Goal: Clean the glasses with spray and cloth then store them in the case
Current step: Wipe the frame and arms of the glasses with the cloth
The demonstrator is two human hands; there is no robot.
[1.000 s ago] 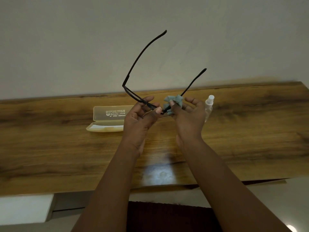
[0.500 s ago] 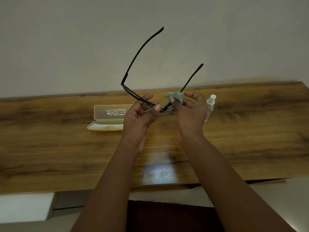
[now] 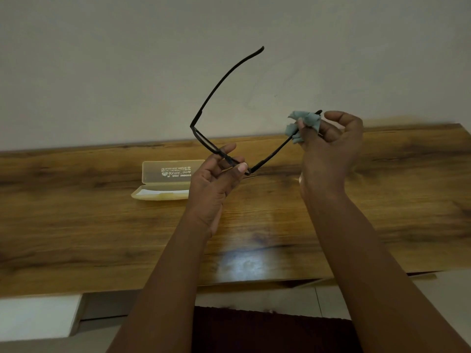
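Observation:
Black-framed glasses [image 3: 204,138] are held up above the wooden table [image 3: 76,212], both temple arms unfolded and pointing away from me. My left hand [image 3: 216,179] pinches the front frame near its right lens. My right hand [image 3: 328,149] pinches a small grey-blue cloth [image 3: 303,123] around the far end of the right temple arm. An open translucent yellowish glasses case [image 3: 163,182] lies on the table behind my left hand, its lid standing up. The spray bottle is hidden, likely behind my right hand.
A plain pale wall runs behind the table. A white surface [image 3: 38,317] sits at the lower left below the table's front edge, and a dark maroon cloth [image 3: 254,329] lies under my forearms.
My right hand slid the cloth up the right temple arm from near the hinge to its tip. The spray bottle, seen earlier beside that hand, is now covered. The left hand stays put.

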